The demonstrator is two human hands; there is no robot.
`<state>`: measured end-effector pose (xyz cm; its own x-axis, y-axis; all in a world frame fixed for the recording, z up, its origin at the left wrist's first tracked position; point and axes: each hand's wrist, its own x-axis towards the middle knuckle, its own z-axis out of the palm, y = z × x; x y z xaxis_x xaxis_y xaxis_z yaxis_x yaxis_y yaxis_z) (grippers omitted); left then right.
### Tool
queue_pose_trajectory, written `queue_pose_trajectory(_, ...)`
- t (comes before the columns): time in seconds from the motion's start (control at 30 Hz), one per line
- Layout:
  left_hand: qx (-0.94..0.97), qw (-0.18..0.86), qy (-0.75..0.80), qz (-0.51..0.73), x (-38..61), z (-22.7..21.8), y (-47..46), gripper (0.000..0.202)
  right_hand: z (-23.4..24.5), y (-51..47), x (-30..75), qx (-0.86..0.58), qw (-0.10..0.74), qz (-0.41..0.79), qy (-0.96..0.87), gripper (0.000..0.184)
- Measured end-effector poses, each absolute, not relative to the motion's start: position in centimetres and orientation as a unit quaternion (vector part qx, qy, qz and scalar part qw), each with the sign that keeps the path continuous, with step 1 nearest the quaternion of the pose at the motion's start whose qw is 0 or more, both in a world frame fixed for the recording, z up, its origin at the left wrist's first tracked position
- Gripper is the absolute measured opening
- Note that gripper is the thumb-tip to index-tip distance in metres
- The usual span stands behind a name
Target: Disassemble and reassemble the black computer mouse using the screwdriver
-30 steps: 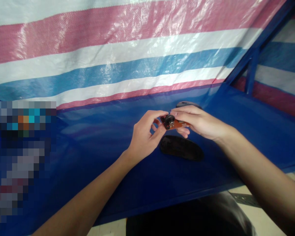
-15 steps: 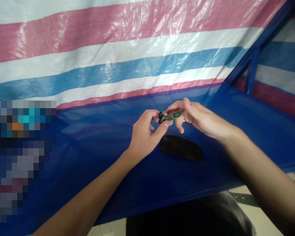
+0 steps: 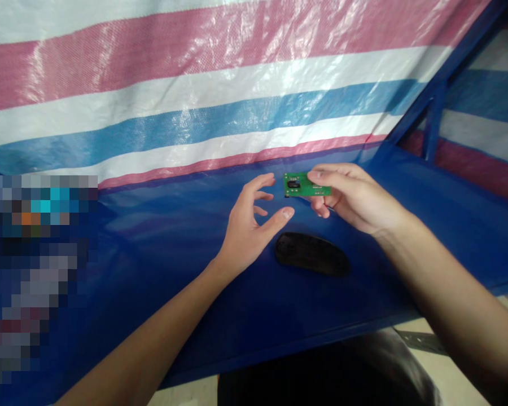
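A small green circuit board with a black part near its left end is pinched by its right end in my right hand. The thumb lies across the board's top face, with fingers beneath. My left hand is open just to the left of the board, its thumb and fingers apart and touching nothing. Below both hands, a dark oval shell, shaped like a computer mouse, lies on the blue table.
A striped red, white and blue plastic sheet hangs behind the table. A blue metal frame rises at the back right. The far left is pixelated and cannot be made out. Dark clothing shows below the front edge.
My left hand has let go of the board and opened. My right hand now holds the board alone, raised slightly and turned so that its green face shows.
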<state>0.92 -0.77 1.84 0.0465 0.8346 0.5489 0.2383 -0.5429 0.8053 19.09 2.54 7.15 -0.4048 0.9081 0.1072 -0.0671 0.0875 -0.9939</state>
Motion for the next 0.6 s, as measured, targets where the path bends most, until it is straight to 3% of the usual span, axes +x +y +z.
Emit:
queue_pose_trajectory(0.2,0.714,0.269,0.377,0.525,0.89,1.78,-0.74,0.036,7.35,2.45,19.03,-0.34,0.348,0.622,-0.613,0.028)
queue_pose_trajectory(0.47,0.703,0.303,0.418,0.489,1.06,1.55,-0.87,0.032,6.47,3.08,19.09,-0.403,0.326,0.513,-0.684,0.051)
queue_pose_trajectory(0.6,0.684,0.318,0.448,0.48,1.04,1.51,-0.7,0.031,6.62,2.83,18.66,-0.417,0.334,0.503,-0.679,0.052)
